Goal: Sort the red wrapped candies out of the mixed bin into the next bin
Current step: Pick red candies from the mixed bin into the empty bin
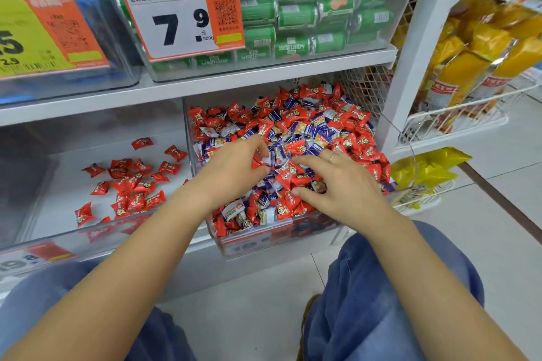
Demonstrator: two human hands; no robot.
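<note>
1. Reaching into the mixed bin (223, 243), both hands sit on the heaped candies; the left hand (231, 173) has its fingers curled, pinching a red candy (258, 162) at the fingertips.
2. The right hand (337, 184) lies spread, fingers loosely extended over red and purple wrappers, gripping nothing I can make out.
3. Sorted red candies (132, 184) lie scattered in the next bin (44, 237) to the left.
4. A clear divider wall (187, 138) stands between the two bins.
5. Above, a price tag (181, 17) fronts green packets (293, 9); yellow packs (475, 53) fill a wire basket (457, 120) on the right.
</note>
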